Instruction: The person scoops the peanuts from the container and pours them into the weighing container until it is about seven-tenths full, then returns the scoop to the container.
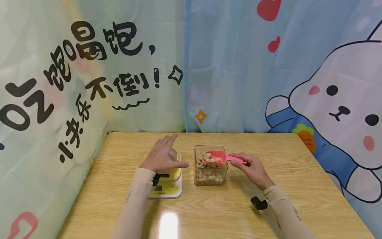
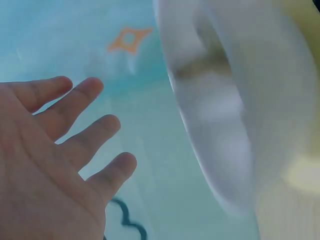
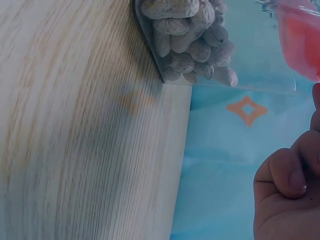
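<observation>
My right hand [image 1: 253, 171] pinches the handle of a pink scoop [image 1: 220, 156] and holds it over a clear square container [image 1: 225, 172]. Unshelled peanuts [image 1: 210, 179] fill the container's lower part, and more lie in the scoop. My left hand [image 1: 161, 156], thumb and fingers spread apart, hovers above a yellow and white kitchen scale [image 1: 171, 190]. Behind that hand a white bowl [image 2: 215, 115] sits on the scale, mostly hidden in the head view. In the left wrist view the bowl's rim stands apart from the fingertips [image 2: 124, 162].
Everything stands on a light wooden table [image 1: 203, 212]. Printed curtains [image 1: 221, 83] hang along its back and sides. The scale is just left of the container.
</observation>
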A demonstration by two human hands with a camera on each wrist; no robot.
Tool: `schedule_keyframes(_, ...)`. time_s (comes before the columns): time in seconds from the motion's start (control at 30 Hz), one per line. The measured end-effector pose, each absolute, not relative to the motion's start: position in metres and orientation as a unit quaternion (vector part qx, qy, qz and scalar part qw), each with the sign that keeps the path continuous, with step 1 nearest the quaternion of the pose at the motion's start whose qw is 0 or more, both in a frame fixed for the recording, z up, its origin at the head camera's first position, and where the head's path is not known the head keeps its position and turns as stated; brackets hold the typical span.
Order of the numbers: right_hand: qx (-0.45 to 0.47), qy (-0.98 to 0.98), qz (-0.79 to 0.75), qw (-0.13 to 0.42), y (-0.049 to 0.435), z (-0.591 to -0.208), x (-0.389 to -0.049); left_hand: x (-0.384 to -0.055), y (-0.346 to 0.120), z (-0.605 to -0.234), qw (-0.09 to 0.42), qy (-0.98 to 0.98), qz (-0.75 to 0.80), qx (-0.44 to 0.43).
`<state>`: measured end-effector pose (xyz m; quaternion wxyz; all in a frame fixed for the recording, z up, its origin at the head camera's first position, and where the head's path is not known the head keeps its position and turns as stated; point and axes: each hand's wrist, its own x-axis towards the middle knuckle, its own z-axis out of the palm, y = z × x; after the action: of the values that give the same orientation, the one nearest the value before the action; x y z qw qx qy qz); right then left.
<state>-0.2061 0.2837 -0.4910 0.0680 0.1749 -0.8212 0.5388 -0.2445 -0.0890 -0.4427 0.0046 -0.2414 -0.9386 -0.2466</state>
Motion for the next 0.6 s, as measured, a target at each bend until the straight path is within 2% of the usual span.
schedule_keyframes(0.13,0.163,-0.833,0.525,0.068,0.284,-0.49,-0.206,-0.246,-0.117,-0.452,0.023,-0.944,-0.245,-0.218)
schedule_keyframes(0.23,0.16,-0.832,0.527,0.065,0.285,-0.49,-0.206,-0.244,-0.13,-0.462,0.018,-0.948,-0.25,-0.198)
schedule_keyframes(0.6,0.17,-0.82,0.541,0.083,0.28,-0.492,-0.207,-0.241,-0.14,-0.485,-0.012,-0.945,-0.289,-0.151)
